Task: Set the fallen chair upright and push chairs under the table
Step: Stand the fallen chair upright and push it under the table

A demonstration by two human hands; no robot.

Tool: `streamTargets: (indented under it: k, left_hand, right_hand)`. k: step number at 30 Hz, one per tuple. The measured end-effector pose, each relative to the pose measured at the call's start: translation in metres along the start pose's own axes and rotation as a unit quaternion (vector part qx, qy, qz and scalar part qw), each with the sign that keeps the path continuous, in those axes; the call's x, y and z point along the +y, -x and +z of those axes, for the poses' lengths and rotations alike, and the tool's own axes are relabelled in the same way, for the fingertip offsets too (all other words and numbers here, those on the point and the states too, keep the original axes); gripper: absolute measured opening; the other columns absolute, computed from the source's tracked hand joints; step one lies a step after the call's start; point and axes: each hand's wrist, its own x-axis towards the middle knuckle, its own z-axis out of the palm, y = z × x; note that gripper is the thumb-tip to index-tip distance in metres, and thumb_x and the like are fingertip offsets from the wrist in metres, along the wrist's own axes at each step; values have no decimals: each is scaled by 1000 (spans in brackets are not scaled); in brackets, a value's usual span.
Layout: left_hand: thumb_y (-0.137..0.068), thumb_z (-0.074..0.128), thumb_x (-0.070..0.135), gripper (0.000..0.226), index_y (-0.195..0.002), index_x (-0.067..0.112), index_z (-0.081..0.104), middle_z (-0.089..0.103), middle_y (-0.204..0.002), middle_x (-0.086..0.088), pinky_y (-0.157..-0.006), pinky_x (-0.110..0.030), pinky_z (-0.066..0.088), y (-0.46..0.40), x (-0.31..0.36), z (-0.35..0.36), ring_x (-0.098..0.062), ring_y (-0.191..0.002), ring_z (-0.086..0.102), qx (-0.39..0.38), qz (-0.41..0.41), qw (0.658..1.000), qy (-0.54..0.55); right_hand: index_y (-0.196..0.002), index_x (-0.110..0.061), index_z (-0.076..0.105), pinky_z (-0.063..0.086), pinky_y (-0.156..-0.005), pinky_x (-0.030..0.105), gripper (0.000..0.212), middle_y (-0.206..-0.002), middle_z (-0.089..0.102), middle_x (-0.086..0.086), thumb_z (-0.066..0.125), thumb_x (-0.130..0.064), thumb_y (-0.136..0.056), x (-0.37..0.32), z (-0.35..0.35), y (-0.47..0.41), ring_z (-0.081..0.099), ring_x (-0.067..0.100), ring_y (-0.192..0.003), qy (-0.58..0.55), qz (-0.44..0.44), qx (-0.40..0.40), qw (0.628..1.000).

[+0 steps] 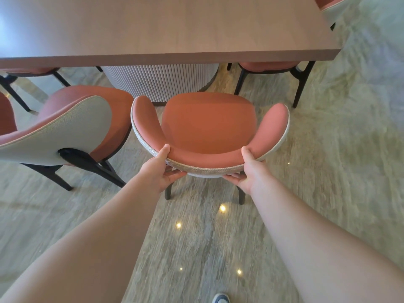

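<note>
Gripping the upright chair (208,125) backrest with both hands (160,169) (249,171), we next push it straight under the worktop (166,29).

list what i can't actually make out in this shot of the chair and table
Head view only:
- Front legs of the held chair: hidden beneath its own seat.
- Fingers of the left hand and right hand: mostly wrapped behind the backrest.
- Table: far side cut off by the top edge; its base partly hidden by the tabletop.
- Neighbouring chair: cut off by the left edge.
- Shoe: cut off at the bottom edge.
</note>
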Motion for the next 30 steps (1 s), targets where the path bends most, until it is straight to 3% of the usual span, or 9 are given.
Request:
streamTargets:
  k: [7,12,16,17,18,19,22,26,30]
  left_hand:
    - [-96,76,38,44,-124,7,62,73,-125,-19,-71,-54,68,0,3,-2,-40,-105,76,-16,-11,1000,-19]
    - [-101,69,39,43,-127,5,62,73,-122,-13,-74,-37,67,25,13,-8,-23,-97,77,-2,25,989,-143]
    - [-97,64,46,70,-158,28,36,64,-122,16,-76,-34,58,57,13,-32,-11,-102,70,62,180,907,-376]
    - [-97,62,44,73,-161,33,28,60,-141,11,-86,-38,57,60,14,-40,-18,-122,66,63,221,874,-427]
    - [-99,60,38,75,-163,33,24,47,-161,3,-104,-45,52,61,15,-49,-25,-143,52,54,264,839,-473]
    - [-100,58,32,75,-165,29,21,32,-173,-3,-120,-48,38,59,19,-56,-27,-157,33,43,304,800,-516]
    - [-105,55,28,76,-168,16,14,8,-179,-10,-131,-46,9,42,43,-59,-25,-165,-1,41,361,708,-606]
    - [-107,49,36,81,-167,5,5,2,-178,-22,-131,-48,1,6,74,-34,-35,-164,-6,80,376,676,-628]
    - [-106,42,40,83,-167,3,-1,-5,-179,-16,-130,-43,-1,-31,90,-4,-30,-164,-10,104,315,708,-624]
  right_hand:
    - [-132,-26,48,63,-58,51,57,-110,61,8,77,-42,-86,-1,3,4,71,34,-89,6,5,18,1000]
    - [-135,-22,50,63,-77,40,56,-120,62,3,70,-48,-90,-4,2,28,68,24,-101,61,-11,38,997]
    - [-128,-13,53,55,-99,44,44,-134,59,20,55,-42,-95,5,-7,56,67,18,-102,137,-80,64,985]
    - [-130,-14,52,54,-101,40,48,-138,57,20,50,-44,-93,9,-10,65,57,22,-120,193,-124,75,970]
    - [-134,-20,52,54,-95,28,51,-141,60,11,45,-47,-91,13,-13,75,64,7,-100,260,-179,83,945]
    - [-139,-27,49,50,-86,17,52,-143,59,1,42,-48,-92,16,-15,82,47,-4,-92,327,-233,92,911]
    - [-158,-25,26,33,-112,26,62,-165,30,-7,47,-35,-100,13,-17,79,36,7,-141,451,-323,128,822]
    - [-159,-4,17,13,-125,43,70,-170,15,15,50,-24,-101,-17,-6,42,9,28,-157,577,-377,178,702]
    - [-159,1,7,9,-125,47,77,-170,6,21,44,-34,-101,-64,-1,-10,5,34,-156,662,-340,210,635]
